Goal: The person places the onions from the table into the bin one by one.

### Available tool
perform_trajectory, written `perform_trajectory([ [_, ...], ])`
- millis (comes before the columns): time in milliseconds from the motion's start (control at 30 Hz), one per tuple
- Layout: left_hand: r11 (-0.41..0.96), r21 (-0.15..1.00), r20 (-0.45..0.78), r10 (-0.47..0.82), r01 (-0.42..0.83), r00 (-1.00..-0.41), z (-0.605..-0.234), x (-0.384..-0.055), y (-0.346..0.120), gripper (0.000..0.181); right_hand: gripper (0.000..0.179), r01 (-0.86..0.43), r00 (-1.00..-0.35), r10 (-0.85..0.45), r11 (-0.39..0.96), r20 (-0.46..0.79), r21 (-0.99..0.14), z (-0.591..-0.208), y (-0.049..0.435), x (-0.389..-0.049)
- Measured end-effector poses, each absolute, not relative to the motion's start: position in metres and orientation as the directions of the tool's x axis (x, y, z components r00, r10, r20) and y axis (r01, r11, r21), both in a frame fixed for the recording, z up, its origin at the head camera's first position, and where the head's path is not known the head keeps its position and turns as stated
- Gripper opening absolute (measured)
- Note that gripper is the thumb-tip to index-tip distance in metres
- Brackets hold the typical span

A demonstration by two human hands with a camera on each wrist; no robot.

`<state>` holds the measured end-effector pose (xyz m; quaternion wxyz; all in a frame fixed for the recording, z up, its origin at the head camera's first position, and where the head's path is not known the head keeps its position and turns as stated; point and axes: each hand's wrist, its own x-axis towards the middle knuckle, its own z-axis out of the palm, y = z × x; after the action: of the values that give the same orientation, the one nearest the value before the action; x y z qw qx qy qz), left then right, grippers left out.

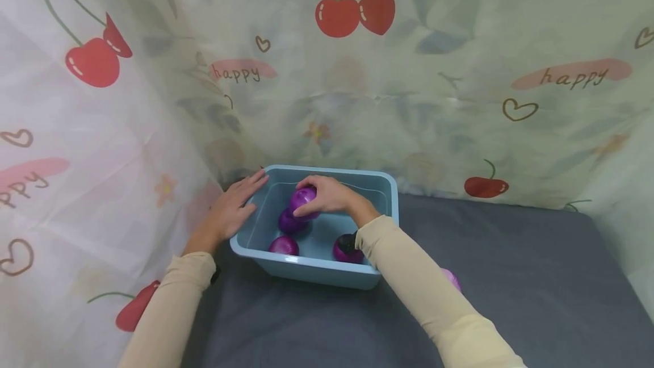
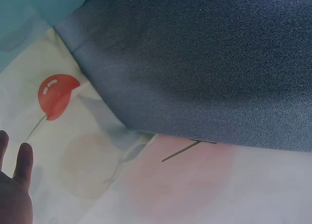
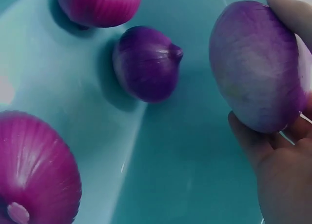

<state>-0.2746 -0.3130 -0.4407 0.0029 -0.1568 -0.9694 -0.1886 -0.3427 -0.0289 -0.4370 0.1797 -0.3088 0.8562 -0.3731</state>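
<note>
A light blue plastic bin (image 1: 311,283) stands near the back left corner. My right hand (image 1: 334,196) holds a red onion (image 3: 256,68) inside the bin, its thumb and fingers round the sides. Three more red onions lie on the bin's floor: a dark onion (image 3: 147,64) close beside the held one, a pinkish-purple onion (image 1: 284,246) at the front left, and another onion (image 1: 349,253) at the front right, partly covered by the black wrist camera. At the bin's left rim rests my left hand (image 1: 231,212), fingers extended along the edge.
On the dark grey cloth (image 1: 511,277) to the right of the bin lies a further onion (image 1: 452,279), mostly behind my right sleeve. Cherry-printed curtains (image 1: 434,84) close in the back and both sides, with the left curtain (image 1: 168,186) right by my left hand.
</note>
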Motion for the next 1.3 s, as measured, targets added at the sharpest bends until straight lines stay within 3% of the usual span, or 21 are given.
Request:
perform_trajectory([
  [400, 0.878, 0.375, 0.065, 0.295, 0.298, -0.953, -0.441, -0.275, -0.314, 0.063, 0.076, -0.376, -0.741, -0.661, 0.557, -0.121, -0.740, -0.438, -0.029, -0.341],
  [600, 0.886, 0.364, 0.061, 0.286, 0.288, -0.956, -0.442, -0.275, -0.314, 0.064, 0.081, -0.378, -0.708, -0.691, 0.542, -0.143, -0.750, -0.437, -0.028, -0.342],
  [1000, 0.893, 0.356, 0.054, 0.275, 0.276, -0.960, -0.442, -0.276, -0.312, 0.064, 0.074, -0.374, -0.710, -0.685, 0.566, -0.166, -0.734, -0.436, -0.027, -0.341],
  [1300, 0.876, 0.373, 0.072, 0.303, 0.307, -0.950, -0.441, -0.276, -0.314, 0.062, 0.067, -0.339, -0.707, -0.702, 0.441, -0.084, -0.831, -0.414, -0.017, -0.335],
])
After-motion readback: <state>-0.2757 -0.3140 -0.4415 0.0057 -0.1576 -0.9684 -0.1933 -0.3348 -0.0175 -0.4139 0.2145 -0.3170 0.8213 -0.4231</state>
